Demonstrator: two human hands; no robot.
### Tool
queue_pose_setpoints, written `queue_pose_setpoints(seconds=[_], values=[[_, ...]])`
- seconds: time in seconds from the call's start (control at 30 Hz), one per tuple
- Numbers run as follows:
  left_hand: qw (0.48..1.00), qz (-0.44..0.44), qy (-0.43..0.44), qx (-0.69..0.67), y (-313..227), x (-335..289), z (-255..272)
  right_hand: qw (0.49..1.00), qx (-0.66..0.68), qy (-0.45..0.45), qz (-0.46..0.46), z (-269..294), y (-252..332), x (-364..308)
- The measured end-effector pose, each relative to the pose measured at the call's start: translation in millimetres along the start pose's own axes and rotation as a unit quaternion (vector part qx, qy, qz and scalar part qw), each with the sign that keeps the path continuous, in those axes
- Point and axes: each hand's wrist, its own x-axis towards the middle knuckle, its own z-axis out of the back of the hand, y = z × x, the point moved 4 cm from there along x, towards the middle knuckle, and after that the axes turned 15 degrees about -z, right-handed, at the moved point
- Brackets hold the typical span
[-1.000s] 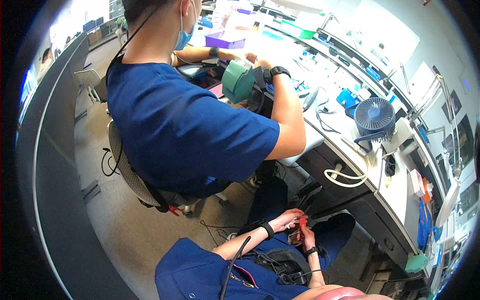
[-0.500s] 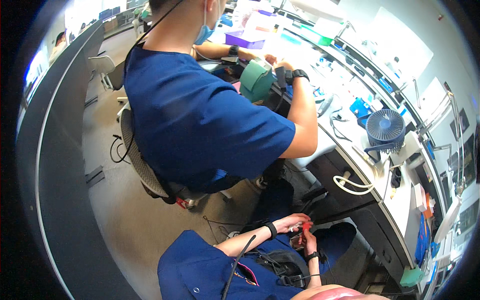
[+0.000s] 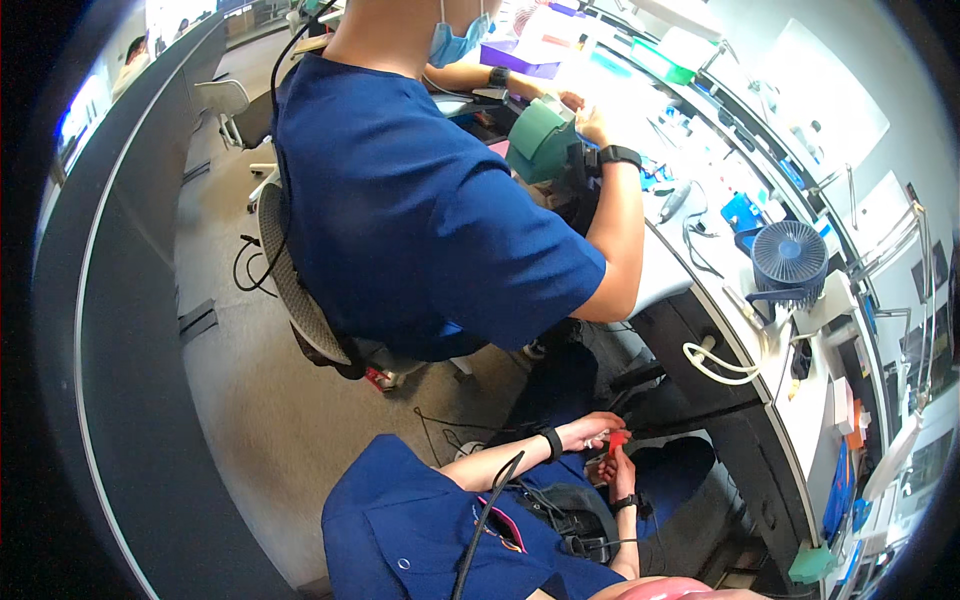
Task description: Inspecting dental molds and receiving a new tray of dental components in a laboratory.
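Over my lap, my two hands are close together around a small red thing [image 3: 618, 440], too small here to name. My right hand [image 3: 619, 470] pinches this red piece between thumb and fingers. My left hand [image 3: 585, 430] is closed beside it, its fingertips near the red piece. A small whitish thing [image 3: 598, 440] shows at the left fingers, its kind unclear. Both wrists wear black bands. A black pouch-like thing with cables [image 3: 570, 515] lies on my lap under my forearms.
A seated co-worker in a blue shirt [image 3: 430, 210] works at the bench ahead, holding a hand near a green box-like thing [image 3: 540, 140]. A blue fan [image 3: 790, 262] and a looped white cable [image 3: 722, 365] are on the bench at right. A dark partition [image 3: 150, 300] runs along the left.
My view has shifted a little, so the co-worker and bench sit further right. My hands stay together at the red piece, which is tilted slightly differently.
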Motion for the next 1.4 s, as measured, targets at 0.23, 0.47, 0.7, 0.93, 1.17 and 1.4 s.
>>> queue_pose_setpoints(seconds=[0.23, 0.47, 0.7, 0.93, 1.17, 1.4], values=[[1.000, 0.001, 0.010, 0.000, -1, -2, -2, 0.998, -0.059, -0.020, 0.034, -10, 8, -3], [1.000, 0.000, 0.007, 0.017, 3, 2, -2, 0.995, -0.072, -0.051, 0.036, -2, 5, 3], [0.999, 0.011, 0.019, 0.023, 5, 3, 3, 0.996, -0.083, -0.015, 0.027, -4, 2, 3], [1.000, 0.004, -0.001, 0.009, 1, 0, 0, 0.995, -0.089, -0.036, 0.020, -2, -1, 5], [1.000, 0.016, -0.003, 0.007, 3, 2, -1, 0.998, -0.056, -0.027, 0.033, 0, -1, 6], [1.000, 0.007, 0.003, 0.006, 4, 3, 5, 0.997, -0.069, -0.021, 0.038, -7, 4, 1]])
